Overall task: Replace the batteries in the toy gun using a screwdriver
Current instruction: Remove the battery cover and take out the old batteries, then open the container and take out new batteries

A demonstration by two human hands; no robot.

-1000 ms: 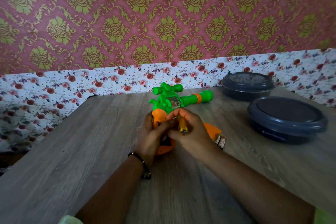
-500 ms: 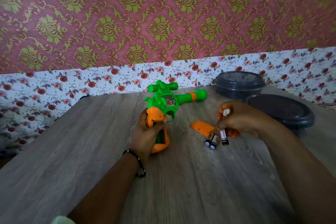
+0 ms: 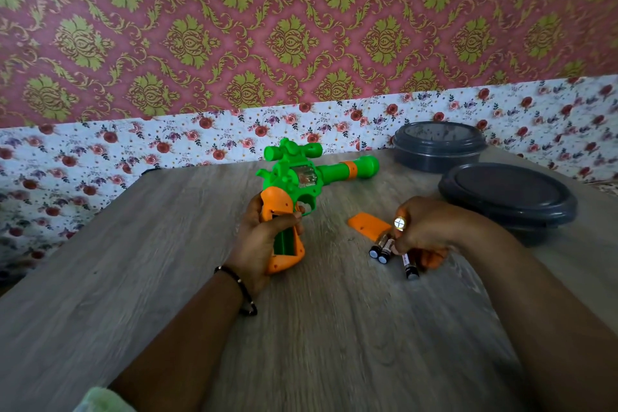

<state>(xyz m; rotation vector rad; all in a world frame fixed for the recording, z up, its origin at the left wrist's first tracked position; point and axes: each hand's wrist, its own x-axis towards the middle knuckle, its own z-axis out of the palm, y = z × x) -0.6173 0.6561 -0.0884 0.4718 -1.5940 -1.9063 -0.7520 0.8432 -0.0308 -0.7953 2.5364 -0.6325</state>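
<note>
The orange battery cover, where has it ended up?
In the head view the orange battery cover lies on the table, right of the toy gun, beside the batteries under the right hand.

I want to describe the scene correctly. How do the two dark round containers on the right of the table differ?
The near container lies closer to the right hand, while the far container stands at the wall. The near container looks wider and flatter; the far container looks smaller, though distance may add to that. The right hand's wrist overlaps the near container's edge; the far container is unobstructed. Both are dark grey, round and lidded.
</note>
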